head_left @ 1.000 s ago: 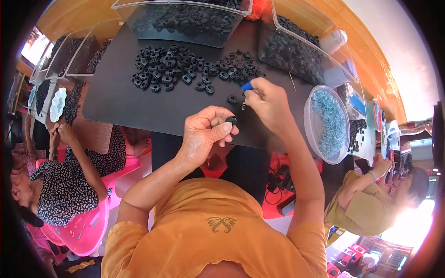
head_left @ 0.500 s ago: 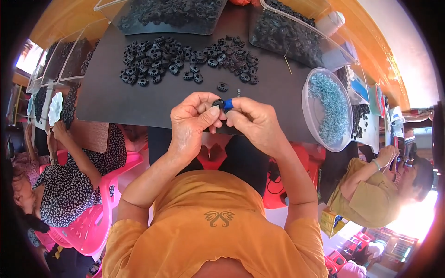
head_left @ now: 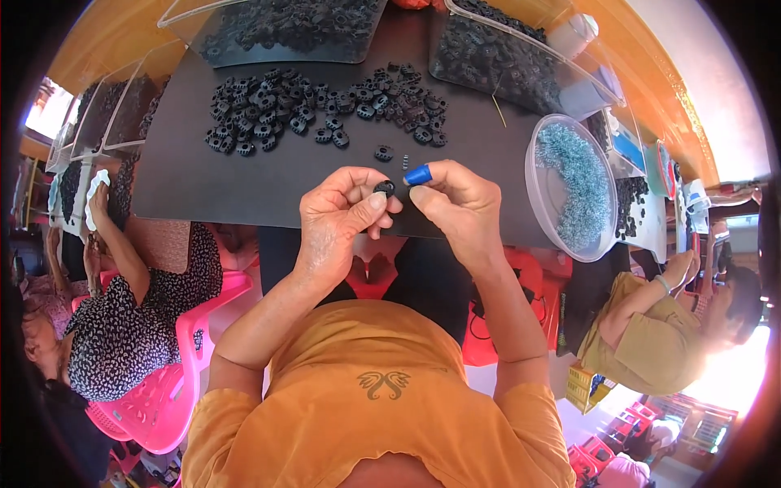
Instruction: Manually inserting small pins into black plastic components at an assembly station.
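My left hand (head_left: 346, 207) pinches a small black plastic piece (head_left: 385, 188), like half of a claw hair clip, between thumb and fingers above the table's near edge. Just right of it, apart from the piece, is my right hand (head_left: 460, 203). Blue tape (head_left: 418, 175) wraps its index fingertip. The thumb and index finger are drawn together; whatever may lie between them is too small to make out. Beyond my hands, a single black clip piece (head_left: 383, 153) and a tiny metal spring (head_left: 405, 162) lie on the dark table.
Loose black pieces (head_left: 264, 110) form a pile farther back. Clear bins of black pieces (head_left: 285, 32) (head_left: 496, 61) stand behind. At right is a round clear tray (head_left: 533, 191) of small bluish springs (head_left: 578, 191). People sit left and right, one on a pink chair (head_left: 154, 407).
My right hand has drawn away rightward from the black piece, which stays in my left hand. The person at left has raised a hand with a white cloth-like thing.
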Tool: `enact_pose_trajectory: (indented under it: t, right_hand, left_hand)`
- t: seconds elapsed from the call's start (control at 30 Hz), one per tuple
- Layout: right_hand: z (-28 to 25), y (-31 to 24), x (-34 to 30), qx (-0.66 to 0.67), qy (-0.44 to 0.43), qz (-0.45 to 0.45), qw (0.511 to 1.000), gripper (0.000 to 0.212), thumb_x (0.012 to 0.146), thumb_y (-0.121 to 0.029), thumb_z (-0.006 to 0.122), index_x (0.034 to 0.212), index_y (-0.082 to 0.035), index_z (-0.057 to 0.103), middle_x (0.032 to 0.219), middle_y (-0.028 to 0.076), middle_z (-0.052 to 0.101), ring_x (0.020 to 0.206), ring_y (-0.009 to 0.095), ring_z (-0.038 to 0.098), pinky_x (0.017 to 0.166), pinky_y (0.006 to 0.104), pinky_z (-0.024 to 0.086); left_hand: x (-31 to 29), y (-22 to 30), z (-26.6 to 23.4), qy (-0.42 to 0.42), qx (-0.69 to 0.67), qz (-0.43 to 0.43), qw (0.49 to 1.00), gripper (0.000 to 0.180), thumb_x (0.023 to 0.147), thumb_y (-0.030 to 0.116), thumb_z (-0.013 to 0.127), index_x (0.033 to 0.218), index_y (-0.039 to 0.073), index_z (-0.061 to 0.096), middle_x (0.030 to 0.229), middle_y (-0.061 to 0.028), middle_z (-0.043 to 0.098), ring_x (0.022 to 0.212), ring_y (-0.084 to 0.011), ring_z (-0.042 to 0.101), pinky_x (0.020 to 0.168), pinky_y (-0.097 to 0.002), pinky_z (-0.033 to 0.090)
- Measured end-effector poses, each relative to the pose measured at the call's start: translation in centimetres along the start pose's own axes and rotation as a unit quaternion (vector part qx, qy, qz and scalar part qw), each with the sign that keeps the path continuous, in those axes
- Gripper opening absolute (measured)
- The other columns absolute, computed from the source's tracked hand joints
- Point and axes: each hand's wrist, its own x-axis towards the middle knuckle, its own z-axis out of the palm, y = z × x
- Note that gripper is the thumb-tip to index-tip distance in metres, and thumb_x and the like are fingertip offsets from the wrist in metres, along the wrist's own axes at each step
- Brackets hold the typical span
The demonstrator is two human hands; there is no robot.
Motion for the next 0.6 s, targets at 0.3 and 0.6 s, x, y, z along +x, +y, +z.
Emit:
enact_pose_trajectory:
  t: [0.3,0.6]
  right_hand:
    - [1.3,0.0,0.1,0.129,-0.002,0.038,0.991,0.01,0.087,0.005,0.053,0.095,0.004,0.058,0.076,0.004,0.06,0.069,0.008,0.056,0.063,0.0238,0.05]
    - [1.7,-0.4,0.1,0.138,0.036,0.061,0.988,0.012,0.087,0.003,0.054,0.098,0.003,0.057,0.078,0.003,0.058,0.067,0.007,0.056,0.062,0.0232,0.049]
  left_hand:
    - [-0.3,0.3,0.2,-0.01,0.01,-0.01,1.0,0.013,0.088,0.005,0.059,0.099,-0.002,0.058,0.08,-0.0052,0.064,0.064,-0.0062,0.055,0.055,-0.0177,0.045]
    - [-0.4,0.1,0.2,-0.015,0.022,-0.007,1.0,0.013,0.087,0.007,0.061,0.097,-0.001,0.058,0.08,-0.0041,0.064,0.064,-0.0055,0.055,0.056,-0.0171,0.044]
